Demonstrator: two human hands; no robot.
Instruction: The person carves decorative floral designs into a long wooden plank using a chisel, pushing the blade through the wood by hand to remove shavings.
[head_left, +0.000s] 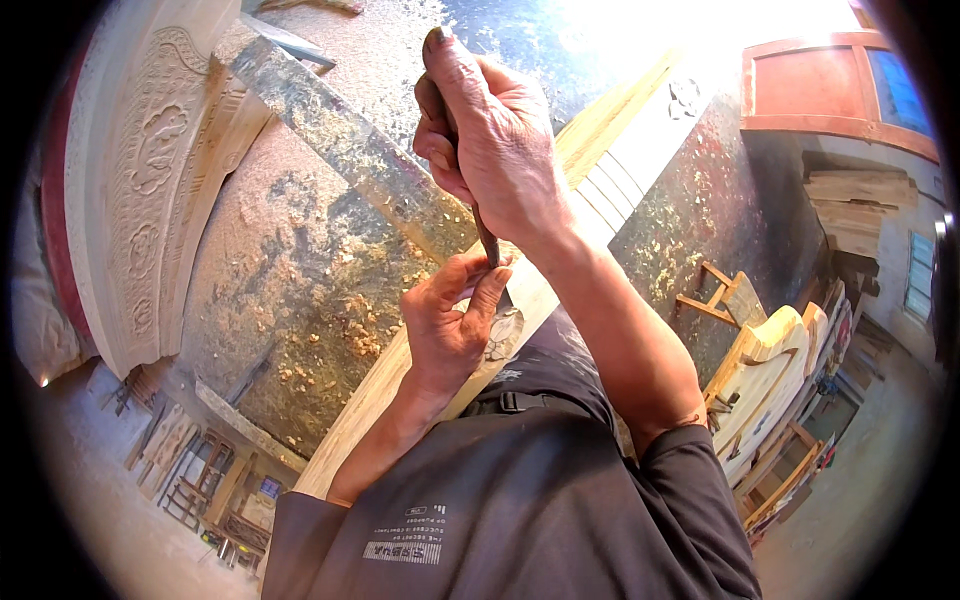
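My right hand [505, 150] is wrapped round the upper part of a slim dark carving chisel [487, 238], thumb pointing up. Lower down, my left hand [440, 325] pinches the same chisel between thumb and fingers, close to its working end. The tool stands steeply over a pale wooden beam [640, 150] that runs diagonally beneath both hands. Beside my left fingers, a carved relief motif [505, 335] shows on the beam. The chisel's tip is partly hidden by my left thumb, so I cannot tell whether it touches the wood.
A plank [340, 135] dusted with shavings crosses toward the beam. At left stands a large carved wooden panel [150, 190]. Wood chips [365, 340] litter the floor. A small wooden stool [730, 298] and shaped boards [765, 375] are at right.
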